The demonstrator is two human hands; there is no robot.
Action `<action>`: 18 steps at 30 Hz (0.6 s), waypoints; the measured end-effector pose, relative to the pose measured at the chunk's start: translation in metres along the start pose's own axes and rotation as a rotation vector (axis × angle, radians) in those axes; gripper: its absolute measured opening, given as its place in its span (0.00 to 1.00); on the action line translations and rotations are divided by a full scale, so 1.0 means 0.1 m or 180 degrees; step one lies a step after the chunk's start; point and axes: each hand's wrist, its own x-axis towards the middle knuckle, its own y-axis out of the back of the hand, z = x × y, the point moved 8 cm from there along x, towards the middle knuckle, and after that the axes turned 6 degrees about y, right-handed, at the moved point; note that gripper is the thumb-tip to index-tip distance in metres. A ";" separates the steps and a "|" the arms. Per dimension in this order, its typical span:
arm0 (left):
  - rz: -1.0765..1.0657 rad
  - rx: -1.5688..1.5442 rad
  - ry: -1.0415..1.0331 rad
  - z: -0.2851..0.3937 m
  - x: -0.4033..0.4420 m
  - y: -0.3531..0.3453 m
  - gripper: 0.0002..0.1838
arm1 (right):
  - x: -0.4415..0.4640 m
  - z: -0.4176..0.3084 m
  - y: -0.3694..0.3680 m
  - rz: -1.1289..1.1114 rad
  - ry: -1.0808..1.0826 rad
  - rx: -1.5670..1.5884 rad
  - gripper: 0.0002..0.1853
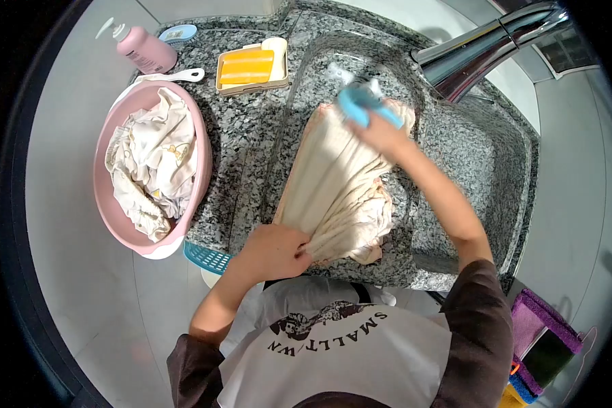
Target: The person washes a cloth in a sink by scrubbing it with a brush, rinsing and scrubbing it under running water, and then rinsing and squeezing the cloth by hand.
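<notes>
A wet cream-coloured garment (333, 177) lies stretched over a board with pinkish edges on the granite washing counter. My left hand (275, 251) is closed on the near edge of the cloth, its fingers gathering the fabric. At the far end, my right hand (381, 132) grips a light blue scrubbing brush (358, 103) against the cloth. The brush is blurred, and its bristles are hidden. White suds (340, 73) show just beyond it.
Left stands a pink basin (202, 170) with pale clothes (153, 156). Behind it are a pink pump bottle (146, 51), a white-handled brush (183, 75) and a soap box (251, 87) with yellow soap (247, 66). A chrome faucet (486, 51) overhangs a granite sink (469, 177) at right.
</notes>
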 end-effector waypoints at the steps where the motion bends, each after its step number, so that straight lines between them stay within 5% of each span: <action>1: -0.0023 -0.0093 -0.0043 0.00 0.01 -0.02 0.13 | -0.15 -0.21 -0.03 0.0035 0.0095 -0.0363 0.33; 8: 0.0360 -0.0260 -0.0208 -0.06 -0.01 0.02 0.12 | -0.01 0.52 0.36 0.0646 -0.0913 -0.1107 0.32; 10: 0.0372 -0.0234 -0.0210 -0.08 0.00 0.01 0.12 | -0.14 0.32 0.12 0.0846 -0.0825 0.0145 0.32; 11: 0.0387 -0.0217 -0.0201 -0.08 0.01 0.01 0.12 | -0.23 -0.07 0.00 0.1158 0.0251 -0.0262 0.33; 13: 0.0250 -0.0144 -0.0083 -0.05 0.00 0.03 0.12 | -0.58 -0.75 -0.13 0.0032 0.0450 -0.0466 0.32; 15: 0.0113 -0.0065 0.0010 -0.04 0.01 -0.02 0.12 | -0.39 -0.31 -0.03 0.0908 0.0831 -0.0127 0.30; 17: 0.0345 -0.0109 -0.0086 -0.04 -0.02 0.02 0.11 | -0.12 0.42 0.23 0.0377 -0.0720 -0.0597 0.32; 18: 0.0344 -0.0108 -0.0084 -0.06 -0.01 0.01 0.11 | -0.04 0.52 0.44 0.0523 -0.0877 -0.0858 0.33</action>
